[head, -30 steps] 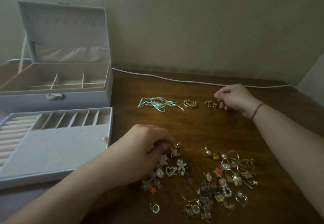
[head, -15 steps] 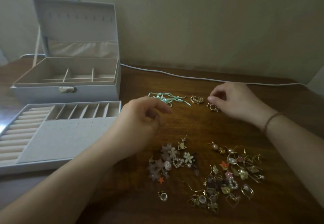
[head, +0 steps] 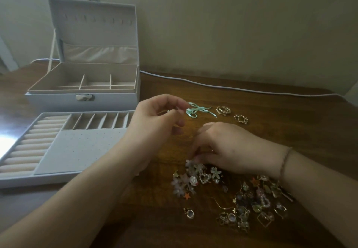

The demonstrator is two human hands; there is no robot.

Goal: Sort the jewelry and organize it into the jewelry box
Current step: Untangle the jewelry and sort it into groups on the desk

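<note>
Hands mid-frame: left hand [head: 157,119] pinches a small blurred piece beside the teal ribbon [head: 195,110], right hand [head: 228,148] fingers curled into the jewelry pile [head: 228,193], grasp unclear.

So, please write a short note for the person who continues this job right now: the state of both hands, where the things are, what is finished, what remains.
Left hand: raised over the table edge of the tray, fingers curled, pinching something small; the piece is too small to identify.
Right hand: fingers down in the jewelry pile; a grip cannot be confirmed.
Set aside in a row behind the pile: mint ribbon bow, gold round piece, small gold piece.
Jewelry box is open; its removable tray lies in front, showing no jewelry.
Done: three pieces separated. Left: sort the pile, then fill tray and box.
</note>
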